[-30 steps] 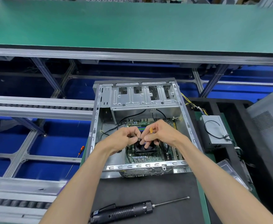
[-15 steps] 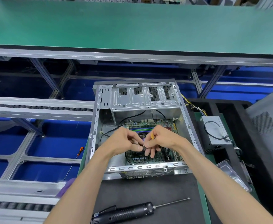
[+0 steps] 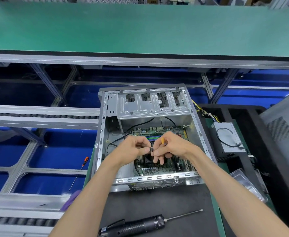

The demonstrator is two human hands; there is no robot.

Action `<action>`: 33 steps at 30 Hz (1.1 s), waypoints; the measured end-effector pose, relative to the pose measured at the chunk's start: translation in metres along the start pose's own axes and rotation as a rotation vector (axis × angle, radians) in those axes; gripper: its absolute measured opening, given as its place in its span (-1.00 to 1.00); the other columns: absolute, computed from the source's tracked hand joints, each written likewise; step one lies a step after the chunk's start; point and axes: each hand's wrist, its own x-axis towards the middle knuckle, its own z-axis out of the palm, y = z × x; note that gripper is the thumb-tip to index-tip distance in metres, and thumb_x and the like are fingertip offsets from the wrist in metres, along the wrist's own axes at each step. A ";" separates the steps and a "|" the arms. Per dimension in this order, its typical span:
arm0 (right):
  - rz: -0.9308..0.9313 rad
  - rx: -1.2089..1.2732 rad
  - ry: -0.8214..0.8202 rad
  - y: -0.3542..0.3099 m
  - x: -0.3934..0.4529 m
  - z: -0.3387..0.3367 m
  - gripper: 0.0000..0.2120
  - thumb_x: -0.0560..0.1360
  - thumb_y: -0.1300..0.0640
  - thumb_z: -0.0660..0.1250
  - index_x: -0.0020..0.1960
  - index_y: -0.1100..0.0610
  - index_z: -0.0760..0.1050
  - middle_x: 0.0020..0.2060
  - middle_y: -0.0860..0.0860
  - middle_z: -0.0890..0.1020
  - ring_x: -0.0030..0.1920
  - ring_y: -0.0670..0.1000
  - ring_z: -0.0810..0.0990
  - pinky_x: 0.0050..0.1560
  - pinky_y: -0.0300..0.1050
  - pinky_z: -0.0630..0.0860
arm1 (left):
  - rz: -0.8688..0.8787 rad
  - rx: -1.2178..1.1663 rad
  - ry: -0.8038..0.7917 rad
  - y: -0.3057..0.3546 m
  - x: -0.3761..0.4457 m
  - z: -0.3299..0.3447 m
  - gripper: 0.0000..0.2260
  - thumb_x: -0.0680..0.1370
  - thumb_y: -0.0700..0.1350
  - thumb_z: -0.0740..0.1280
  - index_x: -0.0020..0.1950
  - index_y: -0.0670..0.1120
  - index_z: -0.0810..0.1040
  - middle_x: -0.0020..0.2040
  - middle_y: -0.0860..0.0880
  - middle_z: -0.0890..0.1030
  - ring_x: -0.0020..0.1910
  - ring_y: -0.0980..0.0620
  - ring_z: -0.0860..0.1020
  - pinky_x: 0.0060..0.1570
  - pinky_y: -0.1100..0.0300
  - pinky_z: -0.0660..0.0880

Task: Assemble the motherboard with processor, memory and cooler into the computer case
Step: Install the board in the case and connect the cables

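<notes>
Carefully: left hand (image 3: 133, 150) and right hand (image 3: 170, 147) pinch a small black connector (image 3: 151, 149) above the cooler (image 3: 149, 159); align it squarely before pressing onto the motherboard (image 3: 159, 166).

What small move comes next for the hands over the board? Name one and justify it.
Probably lower the small black connector toward the motherboard and seat it. Both the left hand and the right hand pinch it above the cooler, inside the open case, not yet plugged in. Which header it fits is hidden by the fingers.
</notes>
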 end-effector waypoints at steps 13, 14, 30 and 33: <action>-0.114 0.153 -0.050 -0.001 0.000 -0.001 -0.90 0.53 0.33 0.40 -0.10 0.22 0.69 -0.16 0.25 0.73 -0.29 0.05 0.69 -0.39 -0.21 0.35 | -0.106 -0.273 -0.149 0.006 0.000 -0.003 -0.86 0.63 -0.33 0.24 -0.02 -0.23 0.59 -0.12 -0.17 0.59 -0.15 0.05 0.52 -0.16 0.36 0.44; -0.120 0.160 -0.055 -0.001 0.000 -0.001 -0.90 0.53 0.32 0.40 -0.09 0.21 0.69 -0.16 0.25 0.73 -0.28 0.05 0.69 -0.40 -0.23 0.35 | -0.108 -0.274 -0.160 0.006 0.000 -0.003 -0.85 0.63 -0.33 0.24 -0.02 -0.23 0.60 -0.12 -0.18 0.58 -0.13 0.02 0.50 -0.15 0.34 0.42; -0.080 0.232 -0.067 0.000 0.002 0.000 -0.85 0.53 0.14 0.43 -0.14 0.21 0.70 -0.15 0.30 0.71 -0.36 0.02 0.63 -0.49 -0.30 0.32 | -0.138 -0.207 -0.215 0.004 0.000 -0.004 -0.75 0.62 -0.32 0.23 -0.15 -0.12 0.63 -0.25 -0.04 0.55 -0.25 0.08 0.46 -0.17 0.29 0.35; -0.003 0.216 -0.039 0.001 0.003 0.000 -0.77 0.57 0.11 0.42 -0.14 0.26 0.70 -0.15 0.34 0.70 -0.41 0.03 0.60 -0.52 -0.32 0.32 | -0.150 -0.127 -0.140 0.004 -0.001 -0.003 -0.87 0.60 -0.26 0.31 -0.09 -0.18 0.64 -0.25 -0.01 0.59 -0.23 0.04 0.45 -0.12 0.20 0.34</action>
